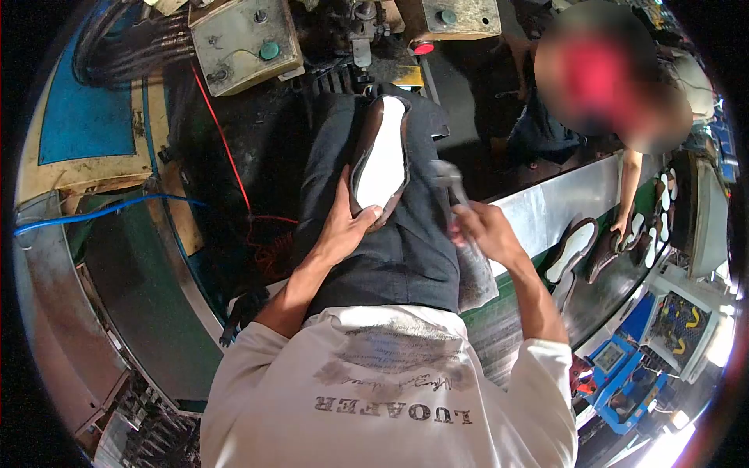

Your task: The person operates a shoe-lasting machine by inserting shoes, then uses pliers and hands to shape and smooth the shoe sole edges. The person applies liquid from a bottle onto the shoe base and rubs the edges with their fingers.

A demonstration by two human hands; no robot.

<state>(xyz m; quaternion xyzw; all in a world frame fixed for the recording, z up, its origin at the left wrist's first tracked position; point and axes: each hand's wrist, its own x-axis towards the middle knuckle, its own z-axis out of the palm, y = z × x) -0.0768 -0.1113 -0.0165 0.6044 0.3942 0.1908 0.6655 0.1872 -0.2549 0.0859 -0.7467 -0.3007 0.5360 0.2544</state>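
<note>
My left hand (349, 218) grips the heel end of a brown shoe upper (364, 148), thumb pressed on its white sole side (382, 160). The shoe lies along my lap, bottom up and toe pointing away from me. To the right of it, my right hand (484, 232) is closed round the handle of a hammer (448, 173), which is smeared by motion. The hammer's head is apart from the shoe, over my right thigh. A pale, greyish, wrinkled thing (477, 285) hangs below my right hand; its kind is unclear.
On my right, a green conveyor belt (507, 335) with a metal edge (546, 203) carries several shoes (572, 249). A co-worker's hand (620, 225) reaches onto them. Ahead stand a machine (362, 47) and control boxes (246, 47). A blue hose (117, 204) runs at left.
</note>
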